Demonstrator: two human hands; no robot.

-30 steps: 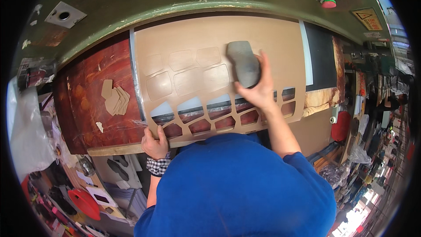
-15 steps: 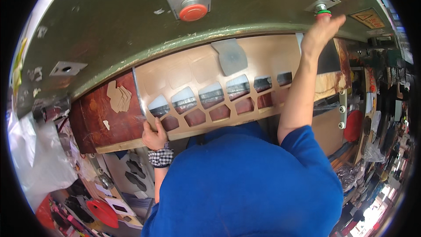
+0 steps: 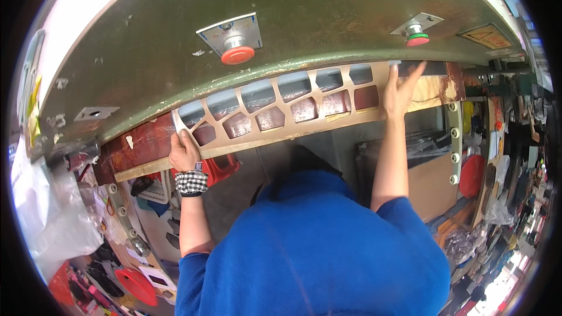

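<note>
A tan sheet (image 3: 261, 131) with rows of cut-out openings lies across a dark red board (image 3: 137, 147), partly beneath a big green machine beam (image 3: 328, 11). At its near left corner, my left hand (image 3: 185, 151) is closed on the sheet's edge, its wrist wrapped in a checked cuff. My right hand (image 3: 400, 95) rests at the sheet's right end, thumb and fingers spread apart. Dark, grey and reddish surfaces show through the openings. The far part of the sheet is hidden under the beam.
On the beam sit a red push button (image 3: 237, 54) and a red button with a green ring (image 3: 417, 39). Below the board are a red stool (image 3: 221, 169) and a large brown panel (image 3: 422, 186). Clear plastic (image 3: 52, 210) hangs at the left.
My right hand has come down from the green-ringed button to the sheet's right end. The sheet reaches farther under the beam. The grey pad and stacked tan pieces are no longer visible.
</note>
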